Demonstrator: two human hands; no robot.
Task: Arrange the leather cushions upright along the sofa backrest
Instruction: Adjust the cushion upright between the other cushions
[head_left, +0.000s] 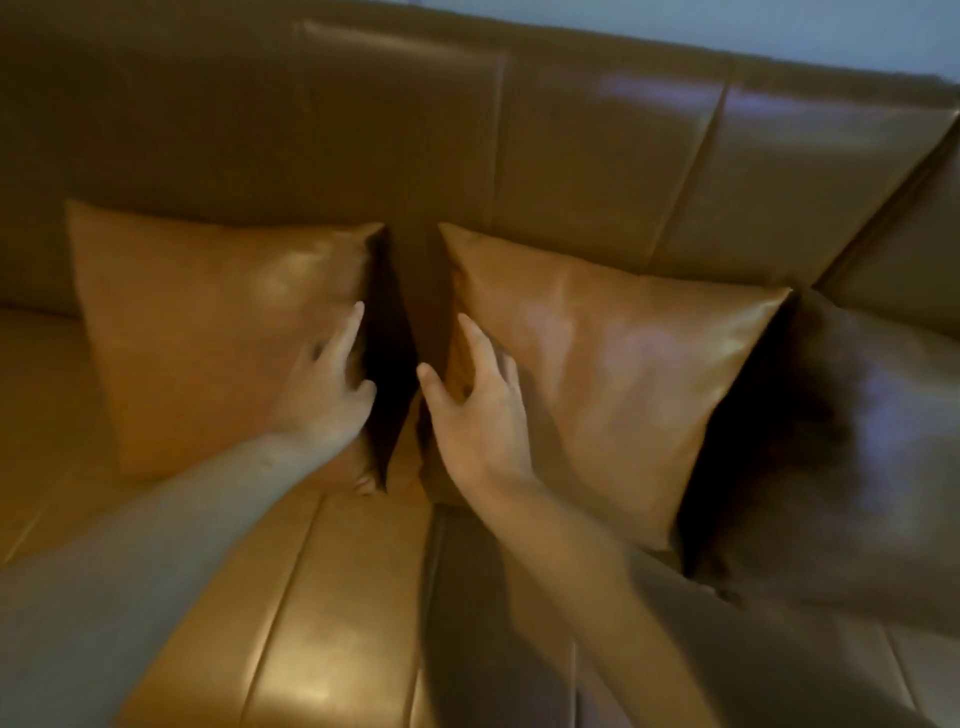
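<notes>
Two tan leather cushions stand upright against the brown sofa backrest (363, 130). The left cushion (208, 332) leans back at centre left; my left hand (327, 384) rests flat on its right edge, fingers spread. The right cushion (613, 384) stands beside it with a narrow dark gap between them. My right hand (478, 415) lies on that cushion's left edge, fingers apart, thumb toward the gap. A third, darker cushion (841, 457) sits to the right, blurred, partly behind the right cushion.
The sofa seat (332, 623) stretches toward me with seams running front to back. The sofa's right armrest (904, 244) closes off the far right corner. A pale wall (779, 26) shows above the backrest.
</notes>
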